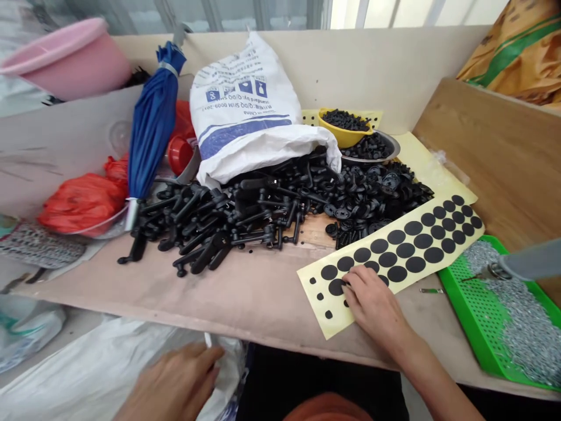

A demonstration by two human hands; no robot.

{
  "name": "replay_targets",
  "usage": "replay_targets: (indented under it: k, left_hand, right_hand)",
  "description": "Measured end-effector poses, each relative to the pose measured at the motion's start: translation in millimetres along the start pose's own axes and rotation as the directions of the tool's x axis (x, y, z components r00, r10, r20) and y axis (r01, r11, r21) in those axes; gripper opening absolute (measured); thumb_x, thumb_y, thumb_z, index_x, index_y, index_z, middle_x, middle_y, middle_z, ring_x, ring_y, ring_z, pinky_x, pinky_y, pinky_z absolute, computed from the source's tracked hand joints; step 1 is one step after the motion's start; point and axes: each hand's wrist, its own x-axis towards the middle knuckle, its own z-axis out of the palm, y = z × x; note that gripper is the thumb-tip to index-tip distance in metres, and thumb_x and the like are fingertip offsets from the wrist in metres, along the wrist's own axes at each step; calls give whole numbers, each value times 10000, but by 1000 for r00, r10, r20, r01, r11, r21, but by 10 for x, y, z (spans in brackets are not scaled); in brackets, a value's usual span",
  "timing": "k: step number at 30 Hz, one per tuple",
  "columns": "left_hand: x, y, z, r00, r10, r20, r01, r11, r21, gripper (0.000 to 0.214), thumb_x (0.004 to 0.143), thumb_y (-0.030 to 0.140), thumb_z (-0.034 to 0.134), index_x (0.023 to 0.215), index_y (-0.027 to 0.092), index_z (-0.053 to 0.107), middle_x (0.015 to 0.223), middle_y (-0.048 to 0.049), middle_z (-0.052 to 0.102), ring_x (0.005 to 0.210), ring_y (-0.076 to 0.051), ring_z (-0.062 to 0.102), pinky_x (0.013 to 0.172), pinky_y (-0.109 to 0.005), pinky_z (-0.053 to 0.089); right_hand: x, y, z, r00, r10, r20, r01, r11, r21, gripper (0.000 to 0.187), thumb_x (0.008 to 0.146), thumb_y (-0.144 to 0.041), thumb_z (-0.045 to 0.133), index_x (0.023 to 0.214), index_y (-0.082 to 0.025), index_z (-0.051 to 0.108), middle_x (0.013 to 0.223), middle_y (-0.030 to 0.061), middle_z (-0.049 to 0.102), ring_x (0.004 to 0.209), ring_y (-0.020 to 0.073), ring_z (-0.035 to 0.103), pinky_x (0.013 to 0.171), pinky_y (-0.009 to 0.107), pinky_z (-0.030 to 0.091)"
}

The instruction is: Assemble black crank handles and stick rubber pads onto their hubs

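Note:
My right hand (379,307) is over a pale yellow sheet (313,278) bearing rows of black round stickers (423,241). Its thumb and fingertips are pinched at the edge of one black sticker near the sheet's left end, and the fingers partly cover neighbouring ones. Small black dots (319,296) run along that end. My left hand (177,380) is low in the view, above a white sack (96,368) below the table edge. Its fingers are bent and blurred, so whether they hold anything is unclear.
Black plastic arms (214,228) and round black parts (372,187) are heaped behind the sheet, partly under a white printed sack (245,99). A yellow bowl (339,137) of black pieces sits behind. To the right, a green tray (486,327) holds metal pieces; a blue umbrella (153,123) leans left.

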Motion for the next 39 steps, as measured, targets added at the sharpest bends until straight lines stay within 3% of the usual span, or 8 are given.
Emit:
replay_targets:
  k: [2,4,8,12,18,24,34,39]
  left_hand:
    - [195,291,-15,988,99,122,-103,994,34,336,813,150,372,951,243,664,889,-57,695,779,-237,649,677,-330,497]
    - [424,608,18,973,170,156,-174,985,12,345,846,121,336,976,217,642,909,-65,671,796,-218,622,729,-332,493]
    - [831,1076,222,942,335,19,-334,942,-34,324,885,132,367,1148,199,543,1066,-78,606,949,-229,546,835,-370,460]
    - [1093,1296,412,908,417,-27,-414,907,75,274,880,228,459,1136,160,528,1231,-123,527,1074,-292,482,864,-446,432]
    - [1131,1285,521,903,427,-50,-422,902,88,290,888,241,465,1162,159,511,1262,-131,485,1106,-287,458,899,-435,411]
    - [1102,1229,570,902,423,-87,-420,906,52,316,873,229,485,1183,174,505,1265,-135,458,1108,-292,443,908,-431,411]
    - [1094,1207,550,884,465,-51,-463,885,54,206,863,185,484,1059,165,547,1259,-127,480,1129,-298,446,917,-446,424]
    - [1136,988,425,849,498,-174,-518,851,-91,190,879,167,453,1027,196,569,1215,-93,523,1104,-237,479,946,-391,428]
  right_hand:
    - [7,14,47,1000,-16,0,16,997,-74,184,885,-140,401,870,-160,583,910,122,581,817,252,528,709,394,452]
    - [1,-15,79,1000,-9,-3,9,996,-93,170,879,-128,406,873,-156,574,926,128,577,828,255,519,715,397,445]
    - [-21,-42,93,1000,20,7,-19,998,-55,115,869,-128,429,873,-162,539,942,117,562,834,249,507,718,390,432]
    - [-63,-19,78,1000,10,13,-11,1000,15,101,874,-123,423,868,-176,509,924,100,548,826,242,500,722,389,425]
    - [-99,-15,75,1000,-2,-2,2,998,55,139,888,-122,398,973,-168,499,984,117,534,881,249,507,758,394,436]
    - [-23,-24,59,997,42,58,-45,998,52,128,858,-105,407,782,-182,474,888,95,526,814,233,499,715,383,432]
    - [-58,-140,-13,993,61,103,-94,929,358,170,793,-72,416,690,-204,389,781,50,530,787,216,475,698,371,413]
    - [-93,-131,-79,966,98,239,-204,858,471,139,792,-109,417,697,-209,431,882,53,590,887,226,525,783,387,428]
